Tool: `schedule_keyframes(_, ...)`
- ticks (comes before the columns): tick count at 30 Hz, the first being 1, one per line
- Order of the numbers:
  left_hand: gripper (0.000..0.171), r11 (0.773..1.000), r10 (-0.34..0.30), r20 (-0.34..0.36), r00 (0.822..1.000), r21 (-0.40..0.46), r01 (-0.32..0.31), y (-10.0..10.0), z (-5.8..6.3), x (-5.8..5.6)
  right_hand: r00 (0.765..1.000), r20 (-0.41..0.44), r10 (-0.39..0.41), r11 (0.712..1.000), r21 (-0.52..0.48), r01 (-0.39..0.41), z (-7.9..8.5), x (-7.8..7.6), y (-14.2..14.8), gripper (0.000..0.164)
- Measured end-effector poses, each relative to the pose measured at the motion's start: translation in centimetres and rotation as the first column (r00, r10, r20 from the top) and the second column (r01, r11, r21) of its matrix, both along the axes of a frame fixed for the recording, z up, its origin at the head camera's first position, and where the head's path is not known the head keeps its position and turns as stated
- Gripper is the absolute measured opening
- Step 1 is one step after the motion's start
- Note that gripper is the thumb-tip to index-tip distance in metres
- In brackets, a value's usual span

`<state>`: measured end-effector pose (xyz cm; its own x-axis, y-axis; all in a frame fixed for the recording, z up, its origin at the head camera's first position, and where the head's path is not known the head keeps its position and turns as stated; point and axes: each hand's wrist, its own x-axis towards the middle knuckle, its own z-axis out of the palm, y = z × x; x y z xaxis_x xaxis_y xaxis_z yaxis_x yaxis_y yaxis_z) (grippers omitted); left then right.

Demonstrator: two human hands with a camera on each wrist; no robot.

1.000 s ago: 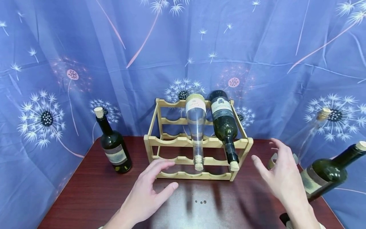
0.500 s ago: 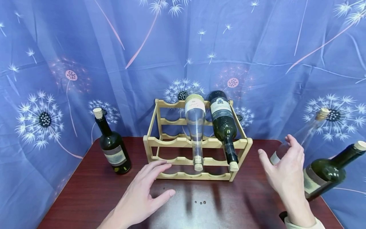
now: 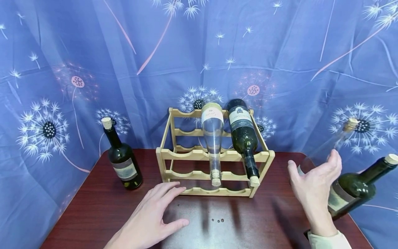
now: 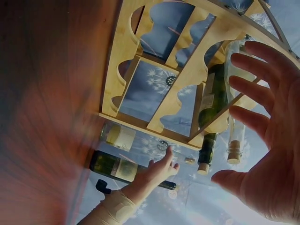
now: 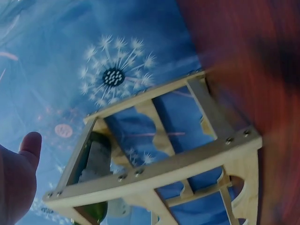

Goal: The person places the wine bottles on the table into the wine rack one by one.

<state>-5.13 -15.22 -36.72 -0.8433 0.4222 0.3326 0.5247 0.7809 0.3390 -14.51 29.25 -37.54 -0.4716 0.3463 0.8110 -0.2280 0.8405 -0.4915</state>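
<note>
Fingers of the left hand: spreading apart before the wooden rack, gripping nothing. Right hand: thumb standing away from its fingers; having shifted slightly rightward, now hovering by the clear bottle — contact cannot be told — near the green bottle. Rack's top tier: one pale bottle, one dark bottle, lying. Judgement: the right-hand reach is advancing, ungripped.

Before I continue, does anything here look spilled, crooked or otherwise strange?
Yes: three small dark spots lie on the table, in front of the rack. They look odd because they could be spilled drops, but they are too small to identify.
</note>
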Motion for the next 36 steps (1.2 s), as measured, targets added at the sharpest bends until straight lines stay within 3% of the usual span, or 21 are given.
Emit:
schedule_keyframes(7,0.071,0.999,-0.043,-0.016,0.999,-0.025,0.043,-0.3,-0.5,0.0,0.999,0.049,-0.021,0.996,-0.083,0.025,-1.5,-1.0,1.0,0.107)
schedule_keyframes(16,0.073,0.998,-0.061,-0.029,0.998,-0.036,0.06,-0.4,-0.8,-0.2,0.966,0.257,-0.01,0.962,-0.262,0.08,-3.5,-1.9,2.4,0.114)
schedule_keyframes(27,0.077,0.996,-0.083,-0.036,0.996,-0.046,0.081,-0.4,-1.1,-0.1,0.954,0.299,-0.013,0.919,-0.372,0.129,-5.1,-3.1,3.5,0.111)
schedule_keyframes(31,0.082,0.993,-0.102,0.033,0.994,-0.055,0.104,-0.4,-1.1,0.0,0.942,0.335,0.009,0.895,-0.423,0.142,-5.1,-3.1,3.6,0.11)
schedule_keyframes(36,0.087,0.989,-0.094,0.181,0.979,-0.095,0.113,-0.4,-1.0,-0.1,0.933,0.358,0.028,0.884,-0.444,0.143,-5.1,-3.0,3.8,0.108)
